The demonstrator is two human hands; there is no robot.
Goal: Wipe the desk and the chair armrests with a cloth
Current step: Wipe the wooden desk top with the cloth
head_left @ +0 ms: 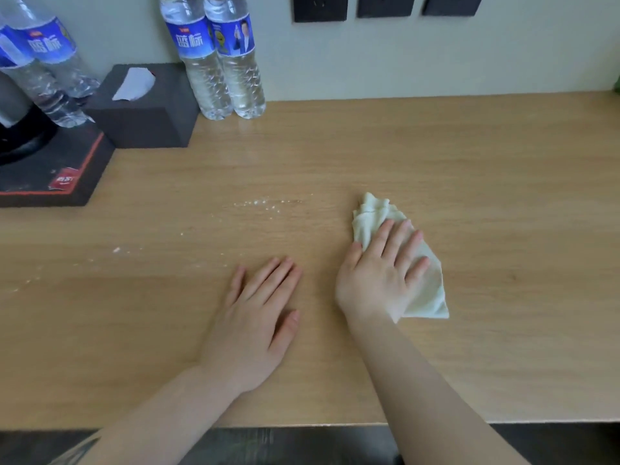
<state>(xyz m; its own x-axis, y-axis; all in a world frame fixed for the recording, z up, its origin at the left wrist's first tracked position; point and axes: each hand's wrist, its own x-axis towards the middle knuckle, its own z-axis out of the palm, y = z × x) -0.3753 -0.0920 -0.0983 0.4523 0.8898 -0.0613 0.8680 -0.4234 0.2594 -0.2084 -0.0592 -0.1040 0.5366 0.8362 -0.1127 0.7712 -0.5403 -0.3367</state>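
A light wooden desk (436, 156) fills the view. My right hand (379, 276) lies flat, palm down, on a pale green cloth (427, 286) that is bunched at its far end, right of centre. My left hand (258, 317) rests flat on the bare wood beside it, fingers slightly apart and holding nothing. White crumbs (265, 203) are scattered in a streak left of the cloth, with more specks toward the left edge. No chair armrest is in view.
At the back left stand two water bottles (221, 58), a dark tissue box (147, 109) and a black tray (57, 169) with two more bottles (43, 62) and a dark round base. Black wall sockets (320, 6) sit above. The desk's front edge (302, 424) is near me.
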